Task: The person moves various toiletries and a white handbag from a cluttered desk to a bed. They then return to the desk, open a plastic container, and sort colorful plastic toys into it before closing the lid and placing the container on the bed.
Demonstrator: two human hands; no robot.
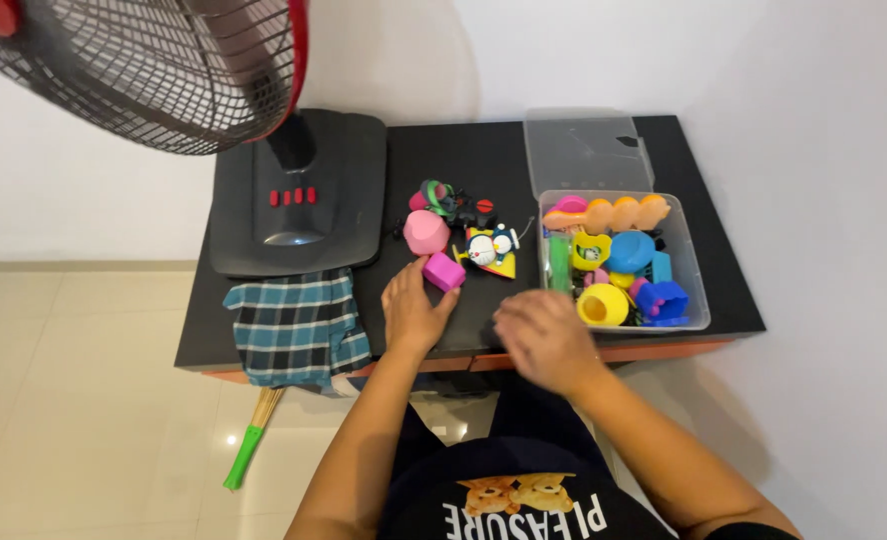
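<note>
We take the clear plastic bin (699,290) of toys as our landmark and read leftward things first. Far left of the bin, a dark fan base (299,195) with red buttons sits on the black table (434,160), and a blue checked cloth (299,325) hangs over the table's front edge just below that base. Nearer the bin, our left hand (414,310) lies flat, fingers loosely together, fingertips touching a magenta block (445,271). A pink cup (426,232) stands just behind the block, and a small blue-and-white figure on a yellow base (492,248) lies between the cup and the bin. Our right hand (544,335) hovers at the bin's front left corner; it is blurred, so we cannot tell how its fingers are set. Behind the bin lies its clear lid (586,150).
</note>
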